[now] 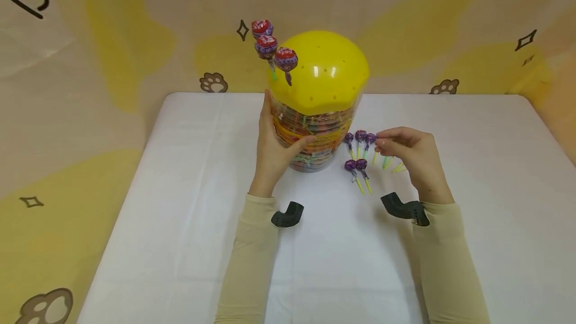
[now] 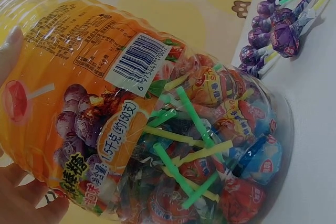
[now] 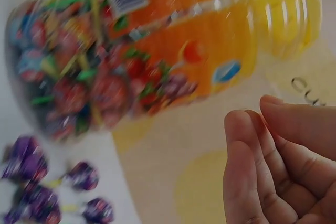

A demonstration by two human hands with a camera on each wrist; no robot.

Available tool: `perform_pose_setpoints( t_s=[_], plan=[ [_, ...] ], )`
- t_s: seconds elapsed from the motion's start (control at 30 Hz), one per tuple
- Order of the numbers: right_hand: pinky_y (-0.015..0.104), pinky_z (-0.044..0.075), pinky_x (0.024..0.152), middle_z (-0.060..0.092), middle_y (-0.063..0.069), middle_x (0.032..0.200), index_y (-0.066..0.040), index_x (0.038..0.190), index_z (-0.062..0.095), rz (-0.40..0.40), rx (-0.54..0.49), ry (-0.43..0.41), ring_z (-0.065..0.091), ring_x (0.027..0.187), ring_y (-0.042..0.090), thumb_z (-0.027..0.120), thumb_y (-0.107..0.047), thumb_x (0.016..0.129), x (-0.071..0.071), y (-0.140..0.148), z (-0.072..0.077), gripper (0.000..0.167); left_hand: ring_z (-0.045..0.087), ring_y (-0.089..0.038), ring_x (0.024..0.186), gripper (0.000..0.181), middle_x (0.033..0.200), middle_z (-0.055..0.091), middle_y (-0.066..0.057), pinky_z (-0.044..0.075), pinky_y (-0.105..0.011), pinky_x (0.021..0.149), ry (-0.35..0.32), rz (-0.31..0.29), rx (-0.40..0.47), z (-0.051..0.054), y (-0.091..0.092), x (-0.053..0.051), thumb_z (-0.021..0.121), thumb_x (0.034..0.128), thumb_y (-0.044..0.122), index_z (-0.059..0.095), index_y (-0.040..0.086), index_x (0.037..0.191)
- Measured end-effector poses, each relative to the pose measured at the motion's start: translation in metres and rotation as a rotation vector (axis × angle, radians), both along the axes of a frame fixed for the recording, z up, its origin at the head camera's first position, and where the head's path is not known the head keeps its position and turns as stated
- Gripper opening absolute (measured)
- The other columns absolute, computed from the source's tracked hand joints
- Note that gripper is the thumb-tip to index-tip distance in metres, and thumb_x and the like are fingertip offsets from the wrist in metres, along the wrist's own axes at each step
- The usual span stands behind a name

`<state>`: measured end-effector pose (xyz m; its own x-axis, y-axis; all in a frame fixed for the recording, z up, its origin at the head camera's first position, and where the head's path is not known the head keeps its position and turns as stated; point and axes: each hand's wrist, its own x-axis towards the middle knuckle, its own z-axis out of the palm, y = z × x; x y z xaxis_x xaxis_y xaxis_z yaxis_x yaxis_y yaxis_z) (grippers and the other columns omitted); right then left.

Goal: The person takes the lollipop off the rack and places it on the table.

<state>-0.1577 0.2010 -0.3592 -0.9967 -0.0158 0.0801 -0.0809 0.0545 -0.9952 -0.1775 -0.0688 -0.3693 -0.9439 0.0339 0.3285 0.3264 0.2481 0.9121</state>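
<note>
A clear plastic jar (image 1: 335,131) with a yellow domed lid (image 1: 333,76) stands on the table, full of wrapped lollipops. My left hand (image 1: 272,151) grips its left side, thumb across the front. Three red-and-purple lollipops (image 1: 286,59) stick up at the left of the lid, which has small holes. To the right of the jar lie several purple-wrapped lollipops (image 1: 361,164). Over this group hovers my right hand (image 1: 416,159), hiding some of them. Its fingers are loosely bent, and the right wrist view shows nothing between thumb and fingertips.
White cloth covers the table (image 1: 486,204). Behind it hangs a beige and yellow backdrop (image 1: 418,29) with paw prints. Dark curved mounts (image 1: 288,215) sit at both wrists.
</note>
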Motion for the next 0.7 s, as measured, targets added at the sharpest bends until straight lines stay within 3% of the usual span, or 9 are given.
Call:
perform_pose_setpoints(
  t_s=[0.07, 0.4, 0.7],
  plan=[
    [0.021, 0.056, 0.068, 0.071, 0.002, 0.081, -0.003, 0.091, 0.073, -0.008, -0.008, 0.027, 0.068, 0.07, 0.015, 0.07, -0.003, 0.084, 0.002, -0.007, 0.009, 0.008, 0.015, -0.018, 0.141, 0.107, 0.157, 0.009, -0.004, 0.018, -0.046, 0.114, 0.002, 0.001, 0.003, 0.0, 0.001, 0.0, 0.077, 0.0801, 0.022, -0.001, 0.02, 0.153],
    [0.028, 0.057, 0.073, 0.068, 0.012, 0.084, 0.014, 0.095, 0.066, 0.02, -0.138, 0.179, 0.067, 0.072, 0.022, 0.07, 0.004, 0.081, 0.006, -0.044, 0.048, 0.018, 0.017, -0.017, 0.141, 0.109, 0.156, 0.011, -0.005, 0.02, -0.045, 0.114, 0.032, 0.009, -0.012, -0.002, 0.001, 0.0, 0.079, 0.0781, 0.021, -0.001, 0.018, 0.153],
    [0.028, 0.057, 0.075, 0.069, 0.014, 0.088, 0.011, 0.095, 0.068, 0.032, -0.169, 0.313, 0.066, 0.075, 0.024, 0.069, 0.007, 0.081, 0.015, -0.065, 0.07, 0.014, 0.017, -0.018, 0.141, 0.108, 0.156, 0.011, -0.005, 0.02, -0.045, 0.114, 0.022, 0.013, -0.013, 0.0, 0.0, 0.0, 0.078, 0.0785, 0.023, 0.0, 0.019, 0.153]
  ],
)
